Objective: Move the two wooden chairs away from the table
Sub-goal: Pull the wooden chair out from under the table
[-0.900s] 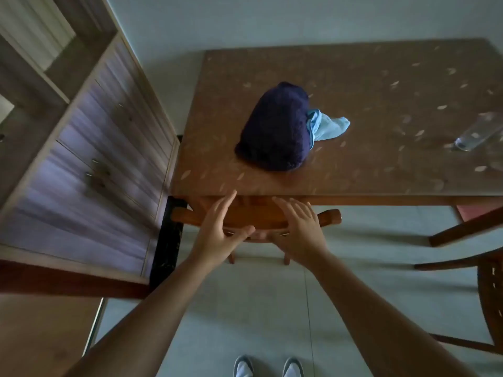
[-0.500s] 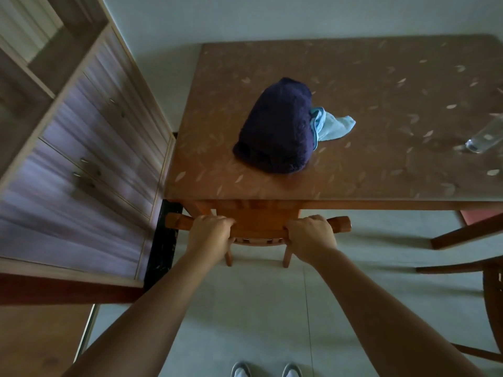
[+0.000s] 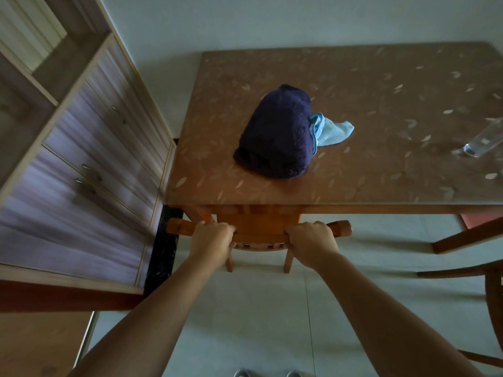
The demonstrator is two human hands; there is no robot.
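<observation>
Fingers [image 3: 217, 228] of both my hands are curled tight over the top rail of the chair [image 3: 258, 232], left hand [image 3: 211, 240] toward one end, right hand [image 3: 310, 242] toward the other. That chair sits tucked under the table [image 3: 353, 186], only its back and rear legs showing, so I judge nothing is moved yet. A second chair [image 3: 468, 238] pokes in at the right edge (mostly out of frame) and waits its turn. As for containers, a clear glass [image 3: 481, 142] stands on the table; I cannot tell whether it holds anything.
</observation>
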